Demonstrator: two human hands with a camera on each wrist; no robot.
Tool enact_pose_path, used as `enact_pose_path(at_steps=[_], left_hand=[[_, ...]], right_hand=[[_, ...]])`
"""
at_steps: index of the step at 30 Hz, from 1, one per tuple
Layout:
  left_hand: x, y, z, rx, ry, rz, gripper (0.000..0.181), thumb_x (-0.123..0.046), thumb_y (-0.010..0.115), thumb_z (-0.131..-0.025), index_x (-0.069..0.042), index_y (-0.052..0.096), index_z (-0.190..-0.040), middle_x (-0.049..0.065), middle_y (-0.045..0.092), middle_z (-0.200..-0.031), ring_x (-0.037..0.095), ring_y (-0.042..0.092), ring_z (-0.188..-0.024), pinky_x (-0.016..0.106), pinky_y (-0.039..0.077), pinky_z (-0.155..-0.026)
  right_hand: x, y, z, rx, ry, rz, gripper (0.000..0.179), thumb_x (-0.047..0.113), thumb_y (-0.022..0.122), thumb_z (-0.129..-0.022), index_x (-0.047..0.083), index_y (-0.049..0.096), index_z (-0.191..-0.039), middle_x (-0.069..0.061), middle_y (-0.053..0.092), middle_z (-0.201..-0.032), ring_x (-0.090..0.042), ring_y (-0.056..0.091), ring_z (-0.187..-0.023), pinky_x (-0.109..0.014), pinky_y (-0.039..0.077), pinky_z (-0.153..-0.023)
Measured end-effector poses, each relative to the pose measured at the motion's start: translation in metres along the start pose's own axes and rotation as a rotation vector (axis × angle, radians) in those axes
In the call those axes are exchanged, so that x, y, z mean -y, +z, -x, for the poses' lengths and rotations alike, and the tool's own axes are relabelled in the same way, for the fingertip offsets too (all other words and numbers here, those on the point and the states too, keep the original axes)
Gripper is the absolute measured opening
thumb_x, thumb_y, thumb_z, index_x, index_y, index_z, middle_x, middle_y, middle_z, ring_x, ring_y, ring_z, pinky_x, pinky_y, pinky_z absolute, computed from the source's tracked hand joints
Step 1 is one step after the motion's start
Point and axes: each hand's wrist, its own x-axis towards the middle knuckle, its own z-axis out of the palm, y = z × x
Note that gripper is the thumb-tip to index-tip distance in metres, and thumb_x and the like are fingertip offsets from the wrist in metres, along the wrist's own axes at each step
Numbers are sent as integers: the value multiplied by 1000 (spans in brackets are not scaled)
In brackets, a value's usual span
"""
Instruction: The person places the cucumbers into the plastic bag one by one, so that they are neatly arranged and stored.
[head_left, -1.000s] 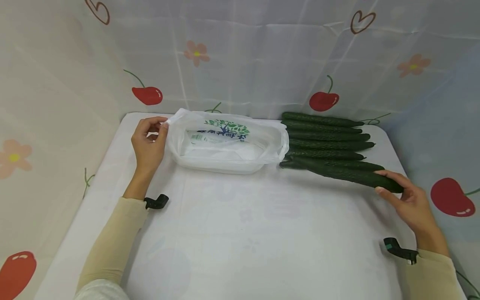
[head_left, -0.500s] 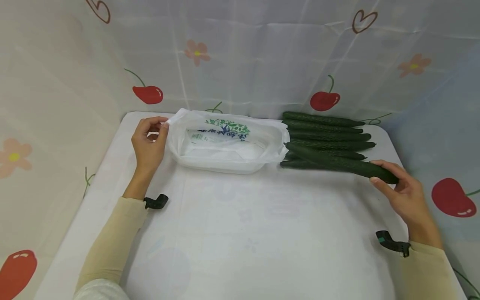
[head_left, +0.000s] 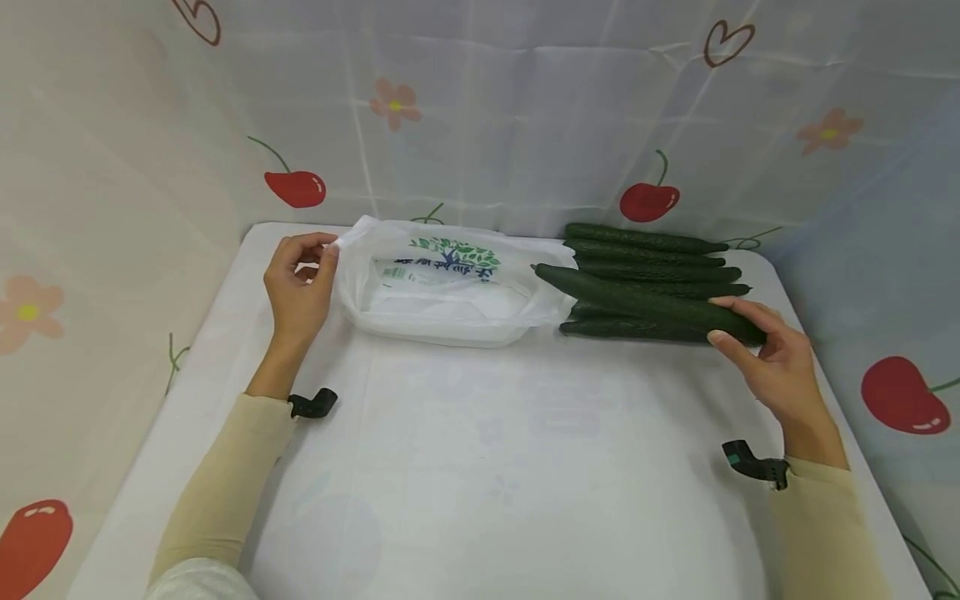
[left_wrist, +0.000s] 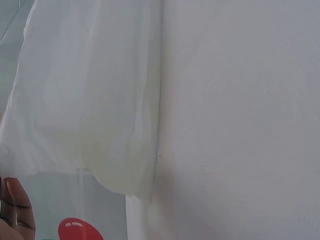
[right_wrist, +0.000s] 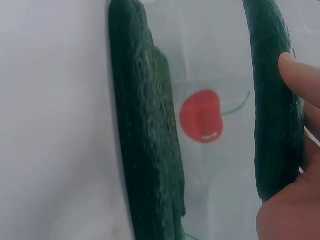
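Note:
In the head view my left hand (head_left: 297, 287) pinches the left rim of a white plastic bag (head_left: 435, 329), which lies with its mouth open and a printed green tree inside. Its fingertips also show at the lower left of the left wrist view, at the bag's edge. My right hand (head_left: 776, 358) grips the right end of a dark green cucumber (head_left: 645, 302), raised above the others. The cucumber's far tip overlaps the bag's right rim. In the right wrist view, thumb and fingers are wrapped round this cucumber (right_wrist: 275, 110).
Several more cucumbers (head_left: 652, 258) lie side by side on the white table (head_left: 480, 467), just right of the bag. A printed curtain (head_left: 517, 108) hangs close behind the table's back edge. Black wrist cameras (head_left: 313, 404) sit on both forearms.
My right hand has carried the held cucumber up and to the left, from beside the front of the row to over it, its tip reaching the bag. The left hand has stayed still.

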Motion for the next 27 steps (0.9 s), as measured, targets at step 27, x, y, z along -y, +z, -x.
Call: enact_pose_path(at_steps=[27], left_hand=[[-2,0,-1,6,16,4,19,-4,67,-102,6,75,-116,-12,59,-98,0,58,-88,17,46,-70]], right_hand=[[28,63,-56,74,2,332,47,5,82,-93,18,75,-137,3,69,-143,1,47,-130,-20,35,-106]])
